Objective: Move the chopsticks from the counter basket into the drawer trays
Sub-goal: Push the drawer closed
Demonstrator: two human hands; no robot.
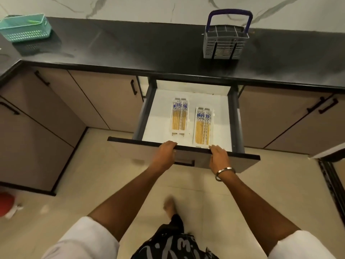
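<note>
- A person stands at an open drawer beneath a black counter, both arms reaching to the drawer's front panel.
- The left hand hooks its fingers over the top edge of that panel, left of the drawer's middle, closed on the edge.
- The right hand grips the same edge to the right of the drawer's middle, fingers curled over it; a metal bangle circles the wrist.
- Inside the drawer, two clear trays lie side by side on the white floor: the left tray sits nearer the drawer's back, the right tray nearer its front.
- Both trays hold chopsticks laid lengthwise, yellow shafts with blue-patterned ends pointing toward the drawer's back.
- On the counter behind the drawer and to its right stands the grey cutlery basket with a blue handle; its compartments look empty, though the mesh makes this hard to confirm.
- Far to the drawer's left on the counter sits a teal basket.
- A bare foot shows on the tiled floor in front of the drawer.
</note>
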